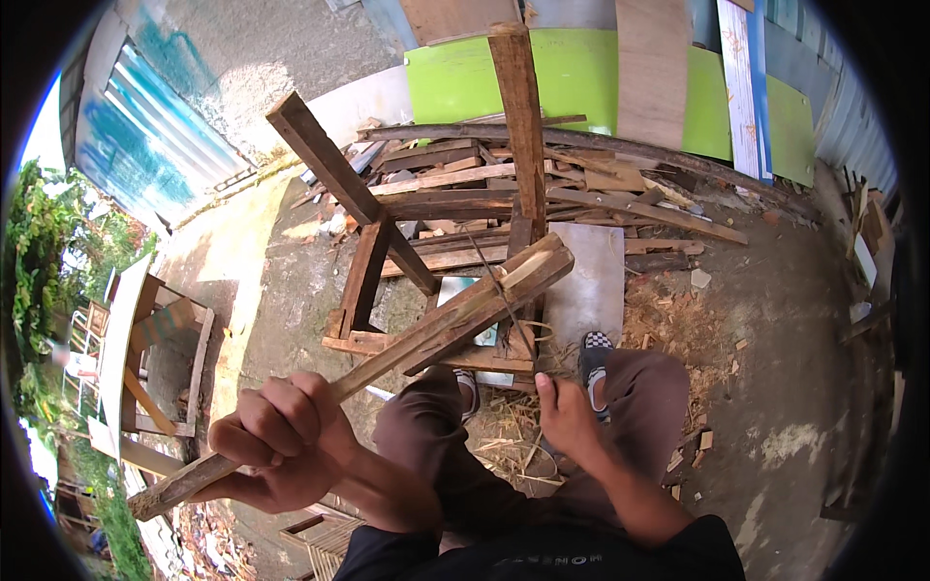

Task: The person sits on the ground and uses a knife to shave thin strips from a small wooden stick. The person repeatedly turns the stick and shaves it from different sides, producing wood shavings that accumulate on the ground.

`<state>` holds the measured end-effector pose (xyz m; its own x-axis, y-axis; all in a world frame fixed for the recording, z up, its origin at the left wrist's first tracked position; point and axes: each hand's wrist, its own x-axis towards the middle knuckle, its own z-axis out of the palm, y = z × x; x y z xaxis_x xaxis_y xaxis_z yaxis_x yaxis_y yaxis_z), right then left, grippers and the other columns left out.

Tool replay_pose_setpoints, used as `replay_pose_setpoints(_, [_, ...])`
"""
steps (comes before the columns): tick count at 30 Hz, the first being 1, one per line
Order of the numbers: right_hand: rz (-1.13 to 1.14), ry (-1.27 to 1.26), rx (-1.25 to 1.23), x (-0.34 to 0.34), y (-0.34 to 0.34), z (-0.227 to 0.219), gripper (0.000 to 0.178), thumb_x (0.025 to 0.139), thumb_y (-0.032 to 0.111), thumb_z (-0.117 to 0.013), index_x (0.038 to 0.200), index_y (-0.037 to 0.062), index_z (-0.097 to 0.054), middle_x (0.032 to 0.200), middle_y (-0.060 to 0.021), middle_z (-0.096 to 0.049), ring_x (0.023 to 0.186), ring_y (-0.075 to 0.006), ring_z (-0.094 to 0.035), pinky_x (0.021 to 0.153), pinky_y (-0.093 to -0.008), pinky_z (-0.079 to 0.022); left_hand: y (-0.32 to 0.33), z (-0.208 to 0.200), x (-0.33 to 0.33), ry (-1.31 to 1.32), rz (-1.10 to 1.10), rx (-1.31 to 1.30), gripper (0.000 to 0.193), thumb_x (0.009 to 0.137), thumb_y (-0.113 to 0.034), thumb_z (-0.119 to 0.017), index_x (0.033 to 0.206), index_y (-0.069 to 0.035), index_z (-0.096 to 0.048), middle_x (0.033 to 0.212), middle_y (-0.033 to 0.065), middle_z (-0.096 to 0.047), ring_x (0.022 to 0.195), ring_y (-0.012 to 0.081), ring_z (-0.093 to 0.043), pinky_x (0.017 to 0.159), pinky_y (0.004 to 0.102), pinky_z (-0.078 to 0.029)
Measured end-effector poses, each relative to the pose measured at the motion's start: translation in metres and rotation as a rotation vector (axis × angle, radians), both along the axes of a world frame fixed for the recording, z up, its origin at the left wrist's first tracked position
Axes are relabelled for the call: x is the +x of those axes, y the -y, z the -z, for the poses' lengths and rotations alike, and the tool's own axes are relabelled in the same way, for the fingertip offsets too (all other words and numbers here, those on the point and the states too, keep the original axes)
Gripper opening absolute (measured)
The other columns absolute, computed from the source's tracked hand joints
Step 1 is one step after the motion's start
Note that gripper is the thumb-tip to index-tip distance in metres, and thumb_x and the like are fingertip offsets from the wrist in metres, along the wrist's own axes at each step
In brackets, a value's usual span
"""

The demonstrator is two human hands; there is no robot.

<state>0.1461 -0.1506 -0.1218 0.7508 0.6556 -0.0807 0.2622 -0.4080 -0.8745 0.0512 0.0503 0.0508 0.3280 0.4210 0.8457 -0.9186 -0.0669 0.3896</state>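
Note:
My left hand (286, 445) is closed around the lower end of a long wooden stick (387, 365), which slants up to the right. The stick's far end is broader, with a pale cut face. My right hand (573, 421) is a fist, thumb on top, at the near end of a long thin knife (498, 285) seen edge-on; its handle is hidden. The dark blade crosses the stick near its broad end; whether it bites in I cannot tell. Behind stands a rough wooden frame (520, 116) with two tall uprights, partly covered by the stick.
A heap of scrap timber (455, 179) lies beyond the frame, before a green panel (572, 73). Wood shavings (513, 426) are strewn between my feet. A wooden table (199, 378) stands at left. A flat grey sheet (591, 276) lies behind the frame.

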Motion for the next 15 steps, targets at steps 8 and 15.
replay_pose_setpoints(8, [-0.112, 0.000, 0.103, -0.005, 0.011, -0.026, 0.045, 0.106, 0.036, -0.048, 0.091, -0.0052, -0.060, 0.069, -0.0313, -0.060, 0.072, -0.0522, -0.062, 0.064, -0.0546, -0.047, 0.004, 0.000, 0.001, -0.002, 0.107, 0.009, 0.065, 0.098, -0.072, -0.040, 0.063, -0.018, -0.032, 0.049, -0.0052, -0.023, 0.045, 0.0068, -0.014, 0.050, 0.0283, -0.013])
replay_pose_setpoints(15, [-0.089, 0.094, 0.025, -0.010, 0.018, -0.031, 0.046, 0.106, 0.038, -0.047, 0.094, -0.0051, -0.060, 0.062, -0.0292, -0.058, 0.068, -0.0519, -0.062, 0.063, -0.0566, -0.048, 0.007, 0.000, 0.002, -0.009, 0.098, 0.019, 0.066, 0.097, -0.073, -0.041, 0.063, -0.017, -0.033, 0.050, -0.0047, -0.021, 0.044, 0.0073, -0.014, 0.050, 0.0288, -0.013])
